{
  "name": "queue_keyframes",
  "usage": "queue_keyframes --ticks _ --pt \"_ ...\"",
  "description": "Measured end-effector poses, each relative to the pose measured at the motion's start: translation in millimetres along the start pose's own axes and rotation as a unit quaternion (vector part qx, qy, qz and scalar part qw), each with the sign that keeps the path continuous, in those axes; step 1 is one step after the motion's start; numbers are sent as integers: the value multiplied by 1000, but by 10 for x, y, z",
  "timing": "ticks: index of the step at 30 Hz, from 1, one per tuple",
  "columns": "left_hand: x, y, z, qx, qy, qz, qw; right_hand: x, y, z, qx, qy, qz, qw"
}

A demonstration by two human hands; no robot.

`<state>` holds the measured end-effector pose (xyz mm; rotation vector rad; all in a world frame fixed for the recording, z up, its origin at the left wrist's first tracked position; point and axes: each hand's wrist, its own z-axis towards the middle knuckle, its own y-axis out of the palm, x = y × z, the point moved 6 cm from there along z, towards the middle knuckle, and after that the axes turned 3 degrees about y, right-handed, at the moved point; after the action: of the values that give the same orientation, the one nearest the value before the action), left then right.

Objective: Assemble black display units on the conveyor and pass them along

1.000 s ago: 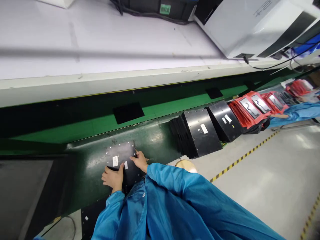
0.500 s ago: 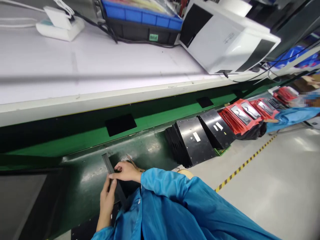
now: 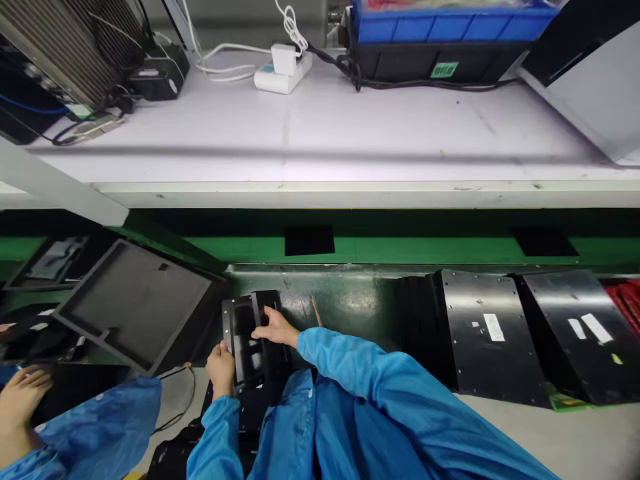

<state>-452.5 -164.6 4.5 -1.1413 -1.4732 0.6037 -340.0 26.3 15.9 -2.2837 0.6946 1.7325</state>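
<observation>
A black framed panel [image 3: 245, 343] with a smooth, reflective middle lies in front of me on the green bench. My left hand [image 3: 221, 365] is closed on its left edge. Over the panel's right side is a black strip-like part [image 3: 265, 340], and my right hand [image 3: 274, 328] grips this part with the thumb near its left side. More black parts [image 3: 253, 407] lie under and below the panel, partly hidden by my sleeves.
A large framed black panel [image 3: 135, 300] leans at the left, near a co-worker's hand [image 3: 23, 403]. Black plates [image 3: 493, 333] stand stacked at the right. Above is a white shelf [image 3: 320, 140] with a blue bin [image 3: 450, 27] and a white power strip [image 3: 283, 79].
The view has swung left, bringing the leaning panel and the co-worker's hand in. My hands have moved apart, and a framed panel now shows between them.
</observation>
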Motion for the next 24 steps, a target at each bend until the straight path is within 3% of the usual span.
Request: queue_keyframes --ticks 2,4,6,7,9,12,16,18,21,24 --pt "-154 72 194 -2 -10 -9 1000 46 -269 -102 10 -8 38 999" --pt "-242 164 323 6 -23 -9 1000 146 -711 -213 74 4 54 996" --pt "-174 244 380 48 -21 9 999 298 -1231 -342 154 36 64 985" --pt "-36 289 393 72 10 18 997 385 -1493 -412 193 54 68 977" --pt "448 427 413 100 121 18 987 554 -1971 -546 255 84 58 962" --pt "1474 781 545 30 277 -6 960 748 -2500 -708 305 110 -1 946" --pt "2888 1251 992 -94 381 55 918 890 -2856 -865 336 150 -114 923" --pt "3440 1420 1265 -130 419 120 891 931 -2920 -928 348 178 -176 903" --pt "3918 1611 1680 -167 431 224 858 981 -2892 -1021 373 202 -246 871" --pt "4044 1739 1989 -206 440 281 828 1009 -2738 -1130 384 191 -292 855"
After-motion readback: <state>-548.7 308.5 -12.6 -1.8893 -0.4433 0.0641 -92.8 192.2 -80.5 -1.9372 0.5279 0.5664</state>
